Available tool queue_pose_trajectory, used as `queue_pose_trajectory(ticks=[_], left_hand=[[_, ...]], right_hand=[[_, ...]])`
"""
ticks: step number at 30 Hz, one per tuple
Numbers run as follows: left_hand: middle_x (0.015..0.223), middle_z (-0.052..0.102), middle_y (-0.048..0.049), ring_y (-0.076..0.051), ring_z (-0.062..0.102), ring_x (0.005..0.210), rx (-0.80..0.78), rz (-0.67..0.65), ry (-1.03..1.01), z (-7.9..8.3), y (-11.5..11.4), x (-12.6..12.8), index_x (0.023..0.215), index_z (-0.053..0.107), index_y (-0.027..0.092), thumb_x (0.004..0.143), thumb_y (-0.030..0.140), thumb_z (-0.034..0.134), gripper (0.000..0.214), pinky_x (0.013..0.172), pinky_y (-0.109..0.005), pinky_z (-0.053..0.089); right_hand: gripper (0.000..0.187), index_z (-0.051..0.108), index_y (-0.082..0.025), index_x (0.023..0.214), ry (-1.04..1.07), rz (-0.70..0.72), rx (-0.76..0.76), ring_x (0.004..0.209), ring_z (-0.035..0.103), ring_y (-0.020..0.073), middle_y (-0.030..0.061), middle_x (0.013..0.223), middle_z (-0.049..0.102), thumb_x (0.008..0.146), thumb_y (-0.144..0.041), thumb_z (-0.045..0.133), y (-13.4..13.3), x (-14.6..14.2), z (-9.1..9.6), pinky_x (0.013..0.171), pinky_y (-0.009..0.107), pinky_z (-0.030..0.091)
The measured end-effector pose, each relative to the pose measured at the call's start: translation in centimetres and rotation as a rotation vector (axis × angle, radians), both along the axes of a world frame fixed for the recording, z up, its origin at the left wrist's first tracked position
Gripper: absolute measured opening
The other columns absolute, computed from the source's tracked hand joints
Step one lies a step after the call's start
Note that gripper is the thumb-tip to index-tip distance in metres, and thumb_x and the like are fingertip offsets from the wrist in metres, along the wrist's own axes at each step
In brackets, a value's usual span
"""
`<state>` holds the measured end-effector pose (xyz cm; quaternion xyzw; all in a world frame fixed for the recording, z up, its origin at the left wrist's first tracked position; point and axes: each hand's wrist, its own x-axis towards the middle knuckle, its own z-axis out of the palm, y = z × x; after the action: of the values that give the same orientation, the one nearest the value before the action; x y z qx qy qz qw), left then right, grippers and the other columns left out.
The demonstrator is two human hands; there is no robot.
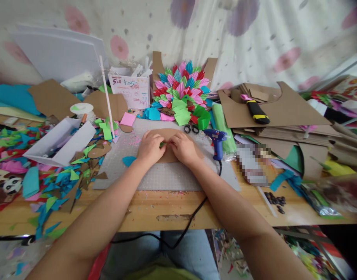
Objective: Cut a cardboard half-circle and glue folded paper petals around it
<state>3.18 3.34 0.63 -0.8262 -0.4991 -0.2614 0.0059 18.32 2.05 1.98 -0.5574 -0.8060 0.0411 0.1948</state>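
My left hand (151, 147) and my right hand (182, 147) meet over an oval-topped sheet of brown cardboard (166, 157). The fingers of both are pinched together at the fingertips. A bit of green paper (161, 144) shows at the left fingertips; most of it is hidden, and the right fingertips close in on the same spot. Under the cardboard lies a grey gridded cutting mat (157, 183). A blue paper petal (128, 161) rests left of my left wrist. To the right stands a blue hot glue gun (218, 142), with black-handled scissors (191, 128) behind my right hand.
Behind the mat rises a cardboard piece covered in colourful paper petals (182, 83). Paper scraps (64, 181) and a white open box (60, 142) crowd the left. Stacked cardboard (280, 112) with a yellow-black cutter (256, 112) fills the right. The glue gun's cord (192, 217) crosses the table edge.
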Motion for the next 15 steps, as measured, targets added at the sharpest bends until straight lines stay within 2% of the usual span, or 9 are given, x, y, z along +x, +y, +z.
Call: queue_pose_trajectory(ticks=[6, 15], left_hand=[[0.086, 0.067, -0.0023, -0.02, 0.06, 0.088, 0.016, -0.024, -0.001, 0.17, 0.12, -0.09, 0.079, 0.063, 0.02, 0.077, 0.021, 0.054, 0.009, 0.103, -0.04, 0.031], [0.085, 0.066, -0.0038, -0.02, 0.059, 0.087, 0.027, -0.038, 0.024, 0.13, 0.0, 0.01, 0.086, 0.06, 0.019, 0.078, 0.021, 0.055, 0.01, 0.098, -0.037, 0.036]], right_hand=[[0.026, 0.062, -0.022, 0.108, -0.019, 0.047, 0.021, 0.102, 0.049, 0.0195, 0.0062, 0.104, 0.06, 0.09, -0.028, 0.045, -0.04, 0.15, -0.31, 0.08, 0.028, 0.042], [0.031, 0.067, -0.024, 0.107, -0.065, 0.046, 0.025, 0.098, 0.048, 0.0205, 0.0063, 0.098, 0.063, 0.092, -0.025, 0.04, -0.02, 0.45, -0.01, 0.08, 0.03, 0.042]])
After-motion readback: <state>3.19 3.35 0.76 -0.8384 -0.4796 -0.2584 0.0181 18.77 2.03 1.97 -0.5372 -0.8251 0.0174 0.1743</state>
